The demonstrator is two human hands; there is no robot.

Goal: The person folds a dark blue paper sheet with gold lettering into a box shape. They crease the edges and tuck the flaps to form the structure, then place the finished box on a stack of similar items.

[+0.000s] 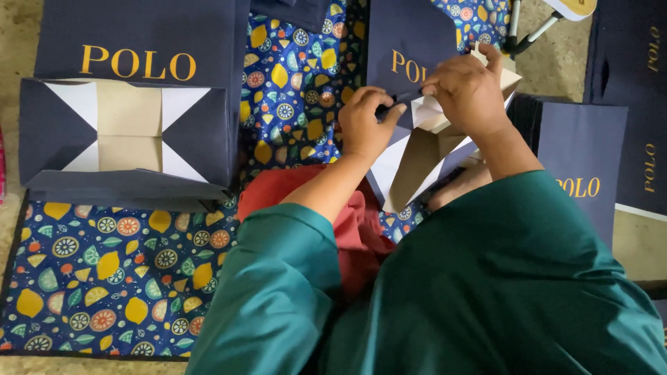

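Down on the patterned mat (104, 278), both hands working one navy paper bag (417, 149), lying just ahead of the knees, between the folded stack and the bags at right. Left hand (365, 125) curling shut around a thin dark tool (397, 101), fingers pinching it against the bag's folded end. Right hand (469, 90) pressing down on the white inner flaps, fingers bent and closing on the paper edge; how tight, not possible to tell. Bag's bottom showing open folds: matte navy outside, white inside, a tan card panel in the triangular gap.

Counting navy bags: one in hand, a flat stack (125, 132) at left with its folded base facing up, one more lying flat at right (580, 160), another along the right edge (636, 104), part of one more peeking in at the top. Gold lettering sitting on each navy face. Stack's base forming a crisp diamond of white triangles around a tan rectangle.

Mat shining slightly, deep blue, printed with yellow lemons, orange citrus slices and green leaves. Teal sleeves (500, 278) draping smooth; red cloth (347, 215) bunching beneath. A white metal stand (535, 31) poking in at top right.
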